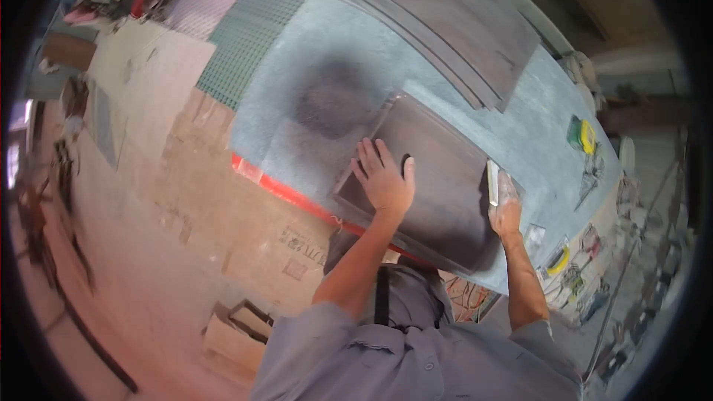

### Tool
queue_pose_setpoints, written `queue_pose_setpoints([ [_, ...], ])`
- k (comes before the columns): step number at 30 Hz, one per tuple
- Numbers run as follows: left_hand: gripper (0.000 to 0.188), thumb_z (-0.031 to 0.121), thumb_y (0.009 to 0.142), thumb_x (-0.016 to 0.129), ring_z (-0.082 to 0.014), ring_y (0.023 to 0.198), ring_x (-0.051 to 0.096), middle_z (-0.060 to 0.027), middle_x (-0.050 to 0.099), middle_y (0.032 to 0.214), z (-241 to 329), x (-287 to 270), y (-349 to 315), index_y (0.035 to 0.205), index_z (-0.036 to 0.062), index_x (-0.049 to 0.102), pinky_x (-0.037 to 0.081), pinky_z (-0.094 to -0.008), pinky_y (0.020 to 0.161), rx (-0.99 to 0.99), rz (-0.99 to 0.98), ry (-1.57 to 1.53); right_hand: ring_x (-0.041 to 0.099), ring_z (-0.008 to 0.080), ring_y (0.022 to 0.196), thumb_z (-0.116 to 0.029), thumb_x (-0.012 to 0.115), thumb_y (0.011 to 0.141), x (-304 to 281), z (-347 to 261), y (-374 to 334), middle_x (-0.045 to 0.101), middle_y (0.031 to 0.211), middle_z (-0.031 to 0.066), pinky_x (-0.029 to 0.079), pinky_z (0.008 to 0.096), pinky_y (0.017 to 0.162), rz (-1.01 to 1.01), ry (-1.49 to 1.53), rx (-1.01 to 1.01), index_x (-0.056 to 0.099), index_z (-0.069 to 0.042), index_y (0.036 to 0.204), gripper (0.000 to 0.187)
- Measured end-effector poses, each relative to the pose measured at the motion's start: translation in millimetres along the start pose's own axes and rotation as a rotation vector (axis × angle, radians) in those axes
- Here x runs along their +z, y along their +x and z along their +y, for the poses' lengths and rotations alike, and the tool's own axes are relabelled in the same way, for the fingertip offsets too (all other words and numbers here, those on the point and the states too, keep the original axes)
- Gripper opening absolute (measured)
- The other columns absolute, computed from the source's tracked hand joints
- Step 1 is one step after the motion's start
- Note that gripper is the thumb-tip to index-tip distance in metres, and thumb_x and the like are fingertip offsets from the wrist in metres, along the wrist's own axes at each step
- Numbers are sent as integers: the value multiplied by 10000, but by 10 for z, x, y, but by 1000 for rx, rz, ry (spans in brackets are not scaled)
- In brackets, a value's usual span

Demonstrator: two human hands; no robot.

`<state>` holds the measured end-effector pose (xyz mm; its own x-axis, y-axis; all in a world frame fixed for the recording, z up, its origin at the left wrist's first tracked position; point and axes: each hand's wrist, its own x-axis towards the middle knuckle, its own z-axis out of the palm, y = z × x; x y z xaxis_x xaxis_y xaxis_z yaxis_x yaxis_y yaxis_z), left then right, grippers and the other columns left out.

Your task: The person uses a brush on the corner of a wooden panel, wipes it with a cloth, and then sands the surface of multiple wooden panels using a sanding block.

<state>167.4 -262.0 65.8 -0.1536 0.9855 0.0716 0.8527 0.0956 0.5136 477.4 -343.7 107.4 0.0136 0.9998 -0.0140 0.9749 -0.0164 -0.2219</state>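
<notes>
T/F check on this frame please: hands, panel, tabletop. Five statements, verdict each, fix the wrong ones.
1. The left hand rests with fingers spread on the dark panel. True.
2. The right hand holds a pale block. True.
3. The strip along the table's near edge is green. False: the edge strip is red.
4. A stack of dark sheets lies beyond the panel. True.
5. The smudge is right of the panel. False: the dark smudge is toward its left.

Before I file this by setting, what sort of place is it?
Probably a workshop: a blue worktable with a dark smudge, stacked dark panels, and the right hand gripping a pale block.
</notes>
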Motion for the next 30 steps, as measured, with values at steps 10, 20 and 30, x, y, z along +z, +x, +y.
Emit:
queue_pose_setpoints([
  [10,710,291,1054,723,-245,1437,514,-162,548,1552,-160,-851,-463,1620,-19,426,379,-409,1231,-175,-735,-1338,434,536,1506,-265,751,893,345,-2426,-249,462,1598,351,413,561,1221,222,829,-65,532,54,1510,728],
  [20,929,234,913,753,-529,1481,388,-189,440,1698,-1346,-956,-179,1703,11,317,296,-617,1225,397,-484,-50,426,434,1532,-373,691,1001,1003,-1664,477,487,1645,230,253,624,1276,301,20,185,517,56,1538,709],
  [30,819,239,982,659,-497,1592,298,-226,509,1636,-582,-268,966,1671,-48,323,232,-650,1240,596,-357,-103,343,447,1575,-445,703,975,873,-1728,525,414,1688,240,209,648,1283,196,-17,241,457,71,1570,826],
])
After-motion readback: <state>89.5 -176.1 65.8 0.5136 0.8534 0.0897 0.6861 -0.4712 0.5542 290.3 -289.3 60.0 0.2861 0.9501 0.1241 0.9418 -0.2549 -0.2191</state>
